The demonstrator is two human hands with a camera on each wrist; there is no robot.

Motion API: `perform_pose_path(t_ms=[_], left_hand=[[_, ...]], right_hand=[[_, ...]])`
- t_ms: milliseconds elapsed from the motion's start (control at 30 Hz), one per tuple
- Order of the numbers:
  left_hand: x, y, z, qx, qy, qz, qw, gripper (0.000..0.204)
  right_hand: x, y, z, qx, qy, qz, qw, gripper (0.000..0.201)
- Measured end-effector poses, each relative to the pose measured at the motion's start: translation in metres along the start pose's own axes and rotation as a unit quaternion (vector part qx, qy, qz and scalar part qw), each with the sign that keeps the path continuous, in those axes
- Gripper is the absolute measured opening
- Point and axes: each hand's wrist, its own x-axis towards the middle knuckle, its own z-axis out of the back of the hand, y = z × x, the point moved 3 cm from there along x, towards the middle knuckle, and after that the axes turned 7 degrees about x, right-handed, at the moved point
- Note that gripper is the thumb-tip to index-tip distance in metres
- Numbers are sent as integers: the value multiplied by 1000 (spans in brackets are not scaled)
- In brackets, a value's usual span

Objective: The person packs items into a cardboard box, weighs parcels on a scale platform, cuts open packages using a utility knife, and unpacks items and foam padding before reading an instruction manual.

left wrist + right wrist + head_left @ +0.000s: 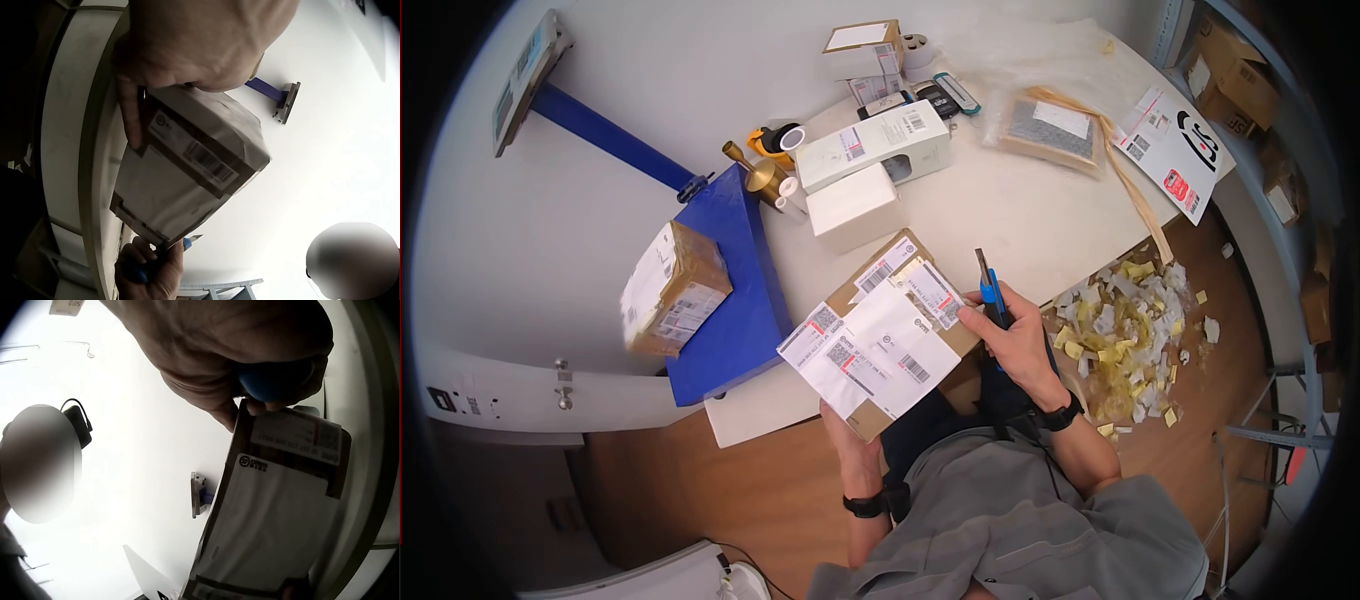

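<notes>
I hold a brown cardboard parcel [880,340] covered with white shipping labels over the table's front edge. My left hand [843,432] grips it from beneath at the near corner; in the left wrist view the left hand [200,44] wraps the parcel [194,169], thumb down its side. My right hand [1012,340] grips a blue-handled utility knife [990,290], blade pointing away, and its thumb touches the parcel's right edge. The right wrist view shows the right hand [250,350] round the blue handle [275,378] just above the parcel [281,506].
A blue scale platform [735,300] at left carries a taped parcel [670,290]. White boxes [875,145], a brass bell [755,175], tape rolls [778,140] and a plastic-wrapped package [1050,125] lie on the white table [1020,215]. Paper scraps [1125,330] litter the floor at right.
</notes>
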Motion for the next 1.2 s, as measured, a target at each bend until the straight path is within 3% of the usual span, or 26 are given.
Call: perform_pose_path(t_ms=[433,500,633,700,867,1133,1200], left_hand=[[2,1,-1,21,19,-16,999,37],[8,7,6,24,63,-7,998,37],[12,16,17,16,74,-9,997,37],[13,18,23,30,38,-4,999,38],[16,18,23,35,49,-10,998,40],[13,10,8,88,50,-126,987,34],[12,9,7,82,57,-112,989,32]], right_hand=[[-1,-11,1,25,-12,3,1000,22],[-3,-10,1,29,-9,-1,1000,21],[-6,-8,1,46,-8,2,999,22],[-6,-7,3,38,-11,4,999,22],[-7,-8,4,22,-2,7,1000,22],[-11,-3,1,-6,-17,27,999,21],[-12,-2,1,-8,-23,32,999,21]])
